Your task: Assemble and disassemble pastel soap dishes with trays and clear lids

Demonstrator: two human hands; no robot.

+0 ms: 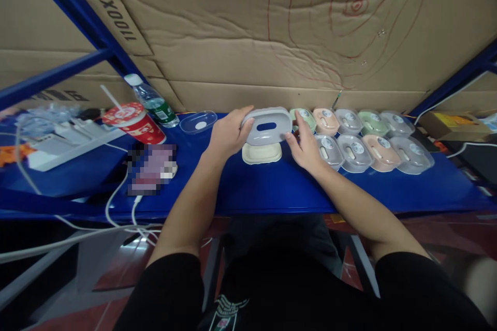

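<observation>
A grey oval soap-dish tray (272, 135) with a slot through its middle is tilted up between my hands. My left hand (230, 133) grips its left end, thumb in front and fingers behind. At the other end, my right hand (305, 146) has its thumb and fingertips on the rim. Just under the grey tray, a shallow cream-coloured dish (262, 155) lies on the blue table, its far part hidden. Beyond my left hand lies a clear oval lid (197, 122) with a round white sticker.
Two rows of lidded soap boxes (354, 152) stand right of my right hand. To the left are a red drink cup (145, 126) with a straw, a water bottle (155, 103), a blurred-out phone-like object (153, 168), cables and a power strip (73, 147). Cardboard (233, 62) walls the back.
</observation>
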